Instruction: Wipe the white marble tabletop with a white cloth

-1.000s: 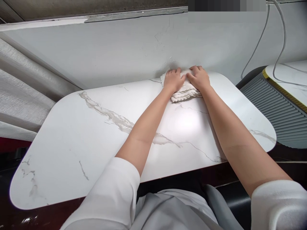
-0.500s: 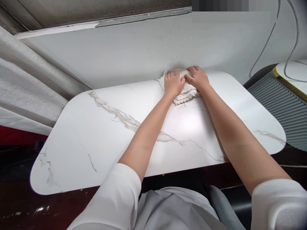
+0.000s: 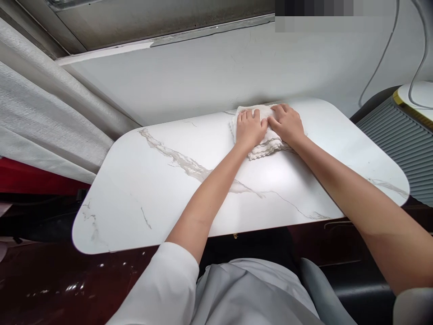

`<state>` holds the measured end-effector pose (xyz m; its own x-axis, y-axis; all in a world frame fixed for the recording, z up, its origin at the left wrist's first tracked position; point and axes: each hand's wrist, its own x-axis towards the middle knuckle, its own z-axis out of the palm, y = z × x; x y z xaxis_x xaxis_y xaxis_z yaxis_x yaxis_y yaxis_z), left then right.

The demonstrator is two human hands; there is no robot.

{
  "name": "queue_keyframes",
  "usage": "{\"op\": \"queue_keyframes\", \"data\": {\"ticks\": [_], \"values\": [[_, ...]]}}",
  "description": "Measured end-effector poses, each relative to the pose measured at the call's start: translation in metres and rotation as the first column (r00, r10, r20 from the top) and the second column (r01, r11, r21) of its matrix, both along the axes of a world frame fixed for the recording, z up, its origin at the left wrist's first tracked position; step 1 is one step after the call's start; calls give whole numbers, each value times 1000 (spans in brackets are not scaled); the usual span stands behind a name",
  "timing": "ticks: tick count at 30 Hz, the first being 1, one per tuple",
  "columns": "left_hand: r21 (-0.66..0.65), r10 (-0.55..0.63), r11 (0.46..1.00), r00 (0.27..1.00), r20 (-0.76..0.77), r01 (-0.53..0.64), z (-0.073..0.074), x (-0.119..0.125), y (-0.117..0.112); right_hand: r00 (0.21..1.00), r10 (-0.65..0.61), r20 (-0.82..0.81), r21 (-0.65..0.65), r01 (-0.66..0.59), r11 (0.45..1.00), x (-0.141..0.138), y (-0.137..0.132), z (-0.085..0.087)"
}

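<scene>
A folded whitish cloth (image 3: 267, 145) lies near the far edge of a white marble-look table (image 3: 162, 198), close to the wall. My left hand (image 3: 249, 128) rests palm down on the cloth's left part, fingers stretched toward the wall. My right hand (image 3: 288, 124) presses on the right part, fingers bent over the cloth's top. The two hands touch each other over the cloth. Most of the cloth is hidden beneath them; only its layered near edge and a far corner show.
A grey wall (image 3: 203, 76) runs right behind the table. A pale curtain (image 3: 43, 117) hangs at the left. At the right stands a ribbed grey unit (image 3: 399, 140) with a white top and cables. Dark red floor lies below the table's near edge.
Both hands and the cloth have slid a little toward me, away from the wall. The view has shifted so the table sits further right in the picture.
</scene>
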<state>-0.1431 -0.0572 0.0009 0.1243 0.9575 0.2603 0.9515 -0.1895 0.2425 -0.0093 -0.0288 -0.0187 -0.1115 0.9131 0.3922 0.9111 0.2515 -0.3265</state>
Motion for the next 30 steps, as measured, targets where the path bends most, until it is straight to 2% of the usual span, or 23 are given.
{"op": "queue_keyframes", "data": {"ticks": [7,12,21,30], "values": [[2,-65,998,996,-54,65,1,4,-35,998,-34,43,26,33,999,7,-44,-5],[-5,-113,994,989,-96,113,3,7,-68,995,-55,84,-23,57,998,9,-88,2],[-45,-186,982,970,-154,182,9,1,-136,989,-15,148,-81,28,996,7,-162,13],[-46,-219,975,922,-318,216,14,-10,-188,993,31,113,-86,-21,996,-3,-211,14]]}}
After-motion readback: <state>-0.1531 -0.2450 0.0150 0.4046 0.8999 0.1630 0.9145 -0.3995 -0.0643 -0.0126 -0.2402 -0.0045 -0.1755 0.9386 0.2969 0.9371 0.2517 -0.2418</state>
